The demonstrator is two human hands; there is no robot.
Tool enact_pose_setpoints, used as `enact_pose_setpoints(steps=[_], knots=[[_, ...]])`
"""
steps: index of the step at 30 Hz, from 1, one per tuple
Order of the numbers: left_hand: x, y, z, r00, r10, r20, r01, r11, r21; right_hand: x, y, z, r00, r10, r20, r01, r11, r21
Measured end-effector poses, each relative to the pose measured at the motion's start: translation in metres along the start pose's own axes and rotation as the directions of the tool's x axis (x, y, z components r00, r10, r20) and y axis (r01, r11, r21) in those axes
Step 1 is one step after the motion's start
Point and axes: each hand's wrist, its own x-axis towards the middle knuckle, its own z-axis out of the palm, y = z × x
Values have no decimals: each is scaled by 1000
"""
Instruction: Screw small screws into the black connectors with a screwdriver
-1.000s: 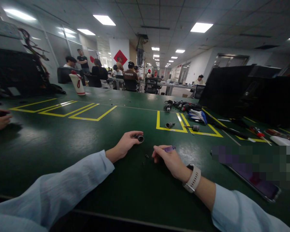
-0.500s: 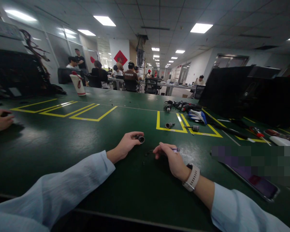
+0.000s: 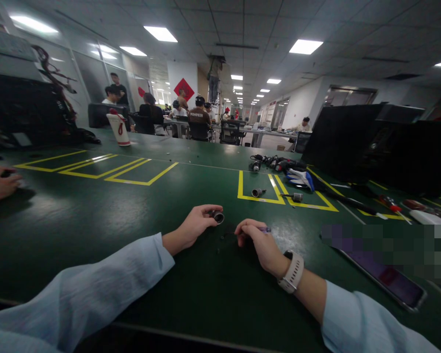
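My left hand [image 3: 195,226] is closed around a hollow metal cylinder [image 3: 218,217], its round open end facing toward me and the right. My right hand [image 3: 259,241], with a pale watch on its wrist, grips a slim screwdriver [image 3: 266,229]. The handle looks clear and purplish, and its thin dark shaft points left toward a tiny dark piece [image 3: 222,237] on the table. Another small dark piece [image 3: 218,251] lies just below. The screwdriver tip is too small to make out, and the two hands are apart.
Two metal parts with thin shanks, the left one [image 3: 257,192] and the right one [image 3: 297,197], lie in yellow-taped boxes. Behind them are a glove [image 3: 300,179] and dark tools [image 3: 268,161]. A phone [image 3: 382,274] lies at right. Another person's hand [image 3: 2,184] rests at far left.
My left hand has shifted slightly right and down, and the cylinder's open end shows more. My right hand has moved slightly right, still holding the screwdriver.
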Motion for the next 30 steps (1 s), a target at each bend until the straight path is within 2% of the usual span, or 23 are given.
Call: enact_pose_setpoints(steps=[5,22,30], knots=[[-9,6,8,998,-20,56,19,1000,17,0,-3,2,1000,17,20,-17,999,-31],[-5,-2,7,998,-23,56,25,999,-42,0,-6,7,999,26,33,-25,999,-27],[-2,-6,4,998,-43,55,49,994,-101,-1,-1,4,999,-36,31,36,999,-10]])
